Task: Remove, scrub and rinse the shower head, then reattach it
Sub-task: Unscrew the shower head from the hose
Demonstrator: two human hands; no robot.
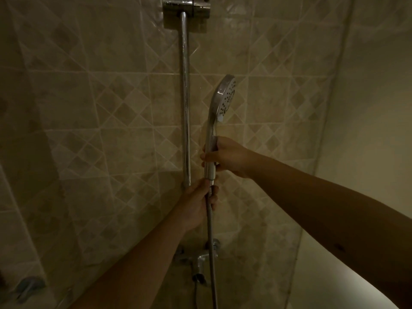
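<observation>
A chrome shower head stands upright in front of the tiled wall, its nozzle face turned right. My right hand grips its handle from the right. Just below, my left hand holds the top of the metal hose where it joins the handle. The hose hangs straight down past the tap. The joint itself is partly hidden by my fingers.
A vertical chrome slide rail runs down the wall left of the shower head, fixed to a bracket at the top. A chrome tap sits low on the wall. A plain wall closes the right side.
</observation>
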